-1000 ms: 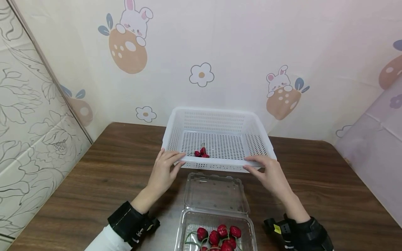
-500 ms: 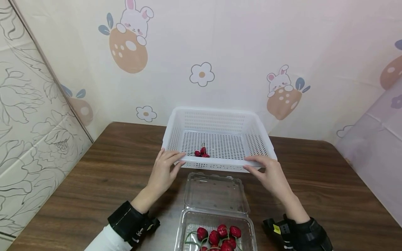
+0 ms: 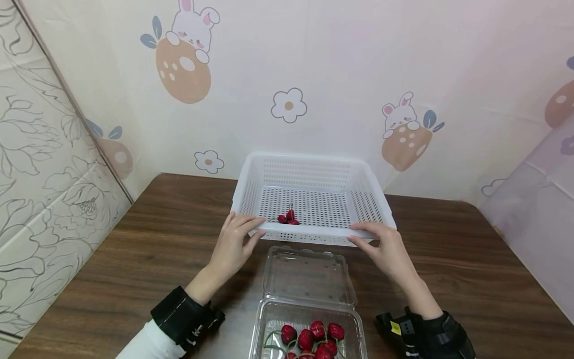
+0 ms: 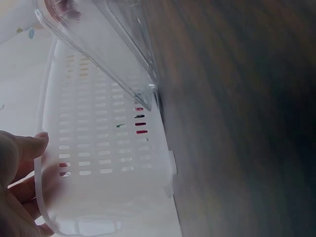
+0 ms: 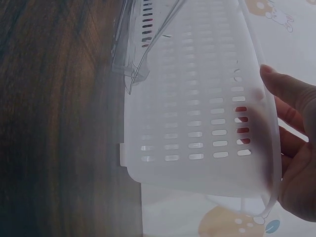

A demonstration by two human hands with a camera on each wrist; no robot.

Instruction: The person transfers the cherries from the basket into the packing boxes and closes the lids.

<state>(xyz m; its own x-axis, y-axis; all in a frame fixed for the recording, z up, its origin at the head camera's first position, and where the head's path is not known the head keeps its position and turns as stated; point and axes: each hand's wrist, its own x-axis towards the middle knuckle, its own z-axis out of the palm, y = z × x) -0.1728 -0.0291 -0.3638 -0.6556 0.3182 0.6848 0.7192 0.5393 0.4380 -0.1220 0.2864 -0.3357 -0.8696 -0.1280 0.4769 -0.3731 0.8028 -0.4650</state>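
Together, hands [image 3: 230, 245] [image 3: 388, 246] gripping white basket [image 3: 309, 172] by near rim [image 3: 309, 231], cherries [image 3: 290, 215] inside.

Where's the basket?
In the head view, mid-frame: the basket sits on the table, just beyond the clear lid, left hand and right hand gripping its near rim.

Your left sleeve [image 3: 150, 344] is white, ending at a black wristband [image 3: 178, 315]. Your right wristband [image 3: 441, 335], also black, bears a small yellow patch [image 3: 395, 327].
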